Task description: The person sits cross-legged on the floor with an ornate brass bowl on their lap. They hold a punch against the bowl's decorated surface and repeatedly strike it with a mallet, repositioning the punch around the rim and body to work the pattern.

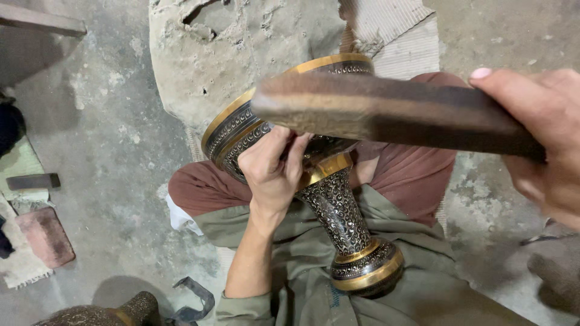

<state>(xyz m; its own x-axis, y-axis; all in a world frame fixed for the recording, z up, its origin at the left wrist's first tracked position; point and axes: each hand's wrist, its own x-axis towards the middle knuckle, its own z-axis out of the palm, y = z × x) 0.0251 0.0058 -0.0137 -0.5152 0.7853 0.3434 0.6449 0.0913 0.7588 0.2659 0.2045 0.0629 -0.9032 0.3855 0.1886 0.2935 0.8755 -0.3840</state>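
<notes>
The tall black-and-gold engraved metal vase point(329, 199) lies tilted across the person's lap, its flared mouth toward 11 o'clock against a rough grey stone block point(241, 54), its round foot toward 5 o'clock. The left hand point(272, 169) presses on the bowl just below the gold rim, fingers curled tight as if pinching a small tool; what that grip encloses is hidden behind the fingers. The right hand point(544, 133), at 3 o'clock, is clenched around the end of a dark, worn wooden mallet bar point(386, 111), raised over the bowl and blurred.

To do this well, I judge the vase should stay wedged firmly between the thighs and the block so it cannot roll. The left hand should keep its point fixed on the pattern, fingertips clear of the strike line, and the blows should be short and light, since a heavy one could dent the thin wall or skid across the engraving.
</notes>
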